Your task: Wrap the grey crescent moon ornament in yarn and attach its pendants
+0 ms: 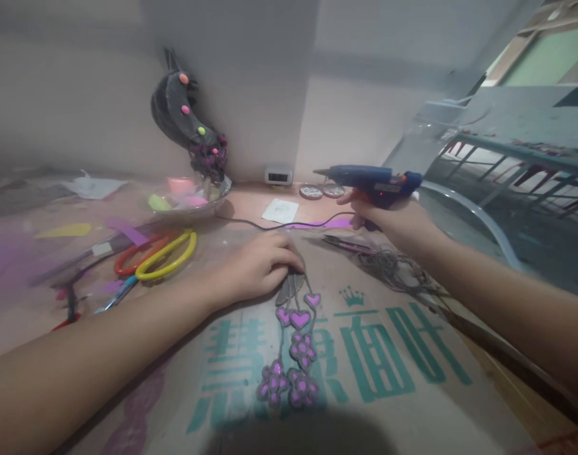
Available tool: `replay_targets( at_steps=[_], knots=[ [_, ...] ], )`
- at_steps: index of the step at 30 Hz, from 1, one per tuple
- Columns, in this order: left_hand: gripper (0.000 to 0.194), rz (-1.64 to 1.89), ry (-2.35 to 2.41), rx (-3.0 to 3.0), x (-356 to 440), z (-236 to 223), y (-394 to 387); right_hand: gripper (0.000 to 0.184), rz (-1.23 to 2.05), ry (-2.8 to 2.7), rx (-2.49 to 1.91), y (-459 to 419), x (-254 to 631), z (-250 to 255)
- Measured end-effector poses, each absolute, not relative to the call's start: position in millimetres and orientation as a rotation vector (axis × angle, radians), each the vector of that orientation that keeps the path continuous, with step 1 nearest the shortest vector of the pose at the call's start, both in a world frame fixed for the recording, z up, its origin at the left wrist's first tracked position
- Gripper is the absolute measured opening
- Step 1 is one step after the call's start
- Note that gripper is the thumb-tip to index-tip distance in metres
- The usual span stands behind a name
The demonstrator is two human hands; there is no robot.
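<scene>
The left hand (258, 262) is closed with thumb and fingertips together on the dark grey top of a hanging ornament of purple hearts and purple-and-grey flowers on thin strings (300, 319). The ornament lies on a cardboard sheet printed with green characters (460, 417), its strings running from the left hand toward the camera. The right hand (381, 218), raised well apart from the left, is wrapped around the grip of a blue hot glue gun (365, 175), whose nozzle points to the left.

Below the right hand are small snips with pinkish handles (353, 246) and a tangle of grey cord (396, 268). Beyond the left hand, on the desk (244, 199), are a white paper square (280, 211), a black cable (265, 227), a small white digital clock (278, 175) and two round containers (310, 191). To the left of that hand are orange and yellow loop handles (168, 260); farther back stand a clear bowl of coloured pieces (189, 208) and a grey crescent-shaped ornament with coloured balls (172, 110).
</scene>
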State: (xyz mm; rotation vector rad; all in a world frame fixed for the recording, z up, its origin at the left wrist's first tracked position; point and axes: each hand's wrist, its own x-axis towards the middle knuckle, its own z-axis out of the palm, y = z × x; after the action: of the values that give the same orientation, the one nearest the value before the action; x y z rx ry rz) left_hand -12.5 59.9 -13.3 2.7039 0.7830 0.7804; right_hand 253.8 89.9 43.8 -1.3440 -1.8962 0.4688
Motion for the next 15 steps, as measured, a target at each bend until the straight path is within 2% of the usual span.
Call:
replay_targets(
  at_steps=[8, 15],
  knots=[
    [0.027, 0.802, 0.989, 2.647, -10.6, -11.3, 62.4, 0.024, 0.790, -1.915, -1.338, 57.5, 265.8, 30.5],
    [0.022, 0.766, 1.172, 2.578, -13.8, -12.6, 67.4, 0.035, 0.927, -2.183, -1.343, 64.2, 277.1, 31.4]
  ],
)
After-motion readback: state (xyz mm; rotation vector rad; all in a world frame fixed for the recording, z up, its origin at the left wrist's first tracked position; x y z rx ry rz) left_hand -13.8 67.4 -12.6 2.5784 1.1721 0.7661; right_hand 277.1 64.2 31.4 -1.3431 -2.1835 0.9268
